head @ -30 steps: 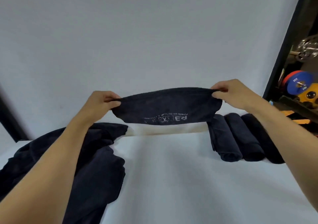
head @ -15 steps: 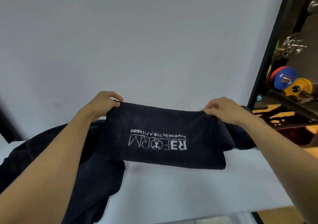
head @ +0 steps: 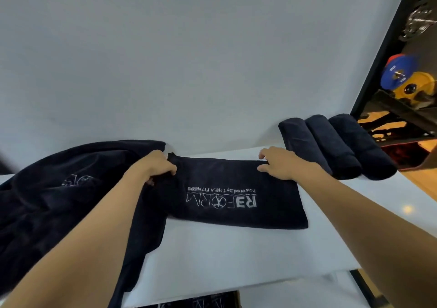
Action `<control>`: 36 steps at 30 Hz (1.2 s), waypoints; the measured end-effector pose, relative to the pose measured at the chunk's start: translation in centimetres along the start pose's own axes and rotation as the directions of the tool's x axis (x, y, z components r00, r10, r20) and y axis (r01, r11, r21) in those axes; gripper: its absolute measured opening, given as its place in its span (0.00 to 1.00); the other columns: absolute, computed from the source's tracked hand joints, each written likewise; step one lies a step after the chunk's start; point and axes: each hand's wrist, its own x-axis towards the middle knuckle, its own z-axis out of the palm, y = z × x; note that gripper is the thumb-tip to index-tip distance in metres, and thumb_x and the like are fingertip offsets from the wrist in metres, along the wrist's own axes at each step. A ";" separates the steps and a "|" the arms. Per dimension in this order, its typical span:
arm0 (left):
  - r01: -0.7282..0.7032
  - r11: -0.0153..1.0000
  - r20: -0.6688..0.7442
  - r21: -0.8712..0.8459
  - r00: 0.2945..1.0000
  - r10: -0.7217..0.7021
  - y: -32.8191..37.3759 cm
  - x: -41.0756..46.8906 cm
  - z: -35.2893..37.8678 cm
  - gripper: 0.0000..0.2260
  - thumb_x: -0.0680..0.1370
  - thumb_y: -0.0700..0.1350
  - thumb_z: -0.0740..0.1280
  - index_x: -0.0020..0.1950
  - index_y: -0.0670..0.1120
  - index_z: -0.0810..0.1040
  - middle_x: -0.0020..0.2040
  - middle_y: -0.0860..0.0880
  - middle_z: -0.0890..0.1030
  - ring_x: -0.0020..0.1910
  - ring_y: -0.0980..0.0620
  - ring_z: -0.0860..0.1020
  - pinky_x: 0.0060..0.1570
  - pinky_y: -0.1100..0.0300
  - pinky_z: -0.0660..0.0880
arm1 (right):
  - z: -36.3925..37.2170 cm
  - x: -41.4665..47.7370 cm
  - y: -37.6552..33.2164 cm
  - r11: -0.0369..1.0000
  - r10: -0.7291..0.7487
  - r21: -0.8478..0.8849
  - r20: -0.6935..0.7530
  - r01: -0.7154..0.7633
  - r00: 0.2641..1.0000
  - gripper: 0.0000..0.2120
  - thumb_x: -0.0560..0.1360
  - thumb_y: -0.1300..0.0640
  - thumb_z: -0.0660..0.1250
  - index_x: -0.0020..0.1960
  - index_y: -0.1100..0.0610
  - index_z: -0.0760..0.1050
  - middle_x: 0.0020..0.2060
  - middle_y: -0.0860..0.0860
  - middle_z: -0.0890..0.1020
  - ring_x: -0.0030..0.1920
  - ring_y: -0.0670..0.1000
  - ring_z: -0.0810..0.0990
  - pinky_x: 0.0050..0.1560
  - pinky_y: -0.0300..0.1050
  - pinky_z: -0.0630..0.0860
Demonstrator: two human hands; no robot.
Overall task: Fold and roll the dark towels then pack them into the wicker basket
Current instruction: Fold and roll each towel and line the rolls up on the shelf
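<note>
A dark folded towel (head: 227, 215) with white lettering lies flat on the white table (head: 236, 255). My left hand (head: 156, 165) pinches its far left corner, fingers curled into the cloth. My right hand (head: 279, 163) rests on its far right edge, fingers bent down onto the fabric. Three rolled dark towels (head: 335, 146) lie side by side at the back right. A heap of loose dark towels (head: 59, 198) covers the table's left side, under my left forearm. No wicker basket is in view.
A white wall rises behind the table. A black frame edge (head: 387, 45) stands at the right, with coloured weight plates (head: 406, 80) on a rack behind it. The table's front edge runs just below my forearms.
The towel was held up in the air between both hands; it has come down and now lies flat on the table. My view has tilted down and left.
</note>
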 end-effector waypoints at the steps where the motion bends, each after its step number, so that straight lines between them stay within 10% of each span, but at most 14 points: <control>1: -0.023 1.000 -0.012 0.002 1.000 0.023 0.5 0.1 0.0 0.08 0.71 0.40 0.72 0.38 0.40 0.73 0.38 0.42 0.77 0.35 0.44 0.76 0.31 0.57 0.73 | 0.0 0.1 -0.3 1.000 0.004 -0.007 -0.003 -0.004 1.000 0.17 0.79 0.48 0.63 0.65 0.55 0.72 0.62 0.53 0.76 0.61 0.55 0.74 0.58 0.50 0.71; 6: -0.196 0.978 -0.164 0.065 0.965 0.204 3.9 3.4 0.7 0.09 0.74 0.42 0.70 0.51 0.39 0.81 0.50 0.41 0.82 0.50 0.43 0.79 0.50 0.55 0.74 | -0.5 -2.7 -0.7 0.977 0.134 0.145 0.147 -0.155 0.980 0.15 0.75 0.50 0.70 0.38 0.59 0.71 0.36 0.52 0.75 0.35 0.52 0.73 0.35 0.43 0.70; 11: -0.365 0.880 -0.181 0.305 0.884 0.430 7.6 4.0 5.6 0.20 0.78 0.46 0.67 0.70 0.50 0.70 0.67 0.47 0.74 0.65 0.43 0.71 0.63 0.46 0.66 | 0.7 -8.3 -1.5 0.892 0.172 0.372 0.247 -0.257 0.954 0.19 0.72 0.50 0.74 0.55 0.62 0.76 0.46 0.56 0.82 0.47 0.58 0.82 0.43 0.47 0.77; 17: -0.565 0.718 -0.135 0.407 0.740 0.659 6.9 -4.3 10.0 0.24 0.79 0.49 0.66 0.74 0.49 0.66 0.76 0.44 0.62 0.73 0.42 0.62 0.71 0.45 0.59 | 2.5 -11.8 -2.0 0.825 0.272 0.438 0.247 -0.357 0.930 0.25 0.72 0.44 0.72 0.33 0.59 0.64 0.27 0.52 0.67 0.26 0.51 0.64 0.30 0.42 0.62; 22: -0.802 0.569 -0.053 0.183 0.570 0.820 1.4 -14.9 12.1 0.22 0.75 0.64 0.64 0.62 0.53 0.78 0.57 0.56 0.73 0.57 0.57 0.72 0.59 0.60 0.71 | 3.9 -14.6 -2.8 0.822 0.290 0.459 0.171 -0.336 0.942 0.23 0.69 0.40 0.73 0.38 0.59 0.71 0.34 0.52 0.75 0.34 0.50 0.74 0.34 0.42 0.68; 26: -0.792 0.497 0.045 0.356 0.545 0.837 -2.8 -19.6 13.5 0.33 0.67 0.74 0.61 0.63 0.53 0.74 0.62 0.57 0.74 0.60 0.56 0.71 0.65 0.59 0.68 | 4.3 -16.6 -3.2 0.816 0.271 0.520 0.042 -0.253 0.962 0.21 0.71 0.48 0.74 0.46 0.65 0.71 0.40 0.60 0.76 0.36 0.51 0.71 0.37 0.45 0.66; 29: -0.747 0.400 0.057 0.530 0.502 0.863 -4.7 -20.5 14.3 0.31 0.68 0.67 0.68 0.65 0.52 0.71 0.67 0.51 0.73 0.67 0.49 0.72 0.70 0.50 0.66 | 4.8 -18.2 -3.7 0.815 0.258 0.537 0.002 -0.219 0.966 0.27 0.74 0.50 0.72 0.60 0.71 0.71 0.54 0.65 0.79 0.41 0.54 0.76 0.39 0.47 0.72; 36: -0.710 0.472 -0.140 0.522 0.475 0.869 -6.3 -22.2 14.0 0.17 0.65 0.41 0.79 0.51 0.46 0.80 0.48 0.50 0.81 0.43 0.47 0.81 0.34 0.54 0.80 | 6.0 -19.7 -3.5 0.853 0.236 0.487 -0.035 -0.190 0.971 0.22 0.75 0.47 0.69 0.58 0.65 0.74 0.51 0.60 0.81 0.42 0.55 0.80 0.41 0.48 0.76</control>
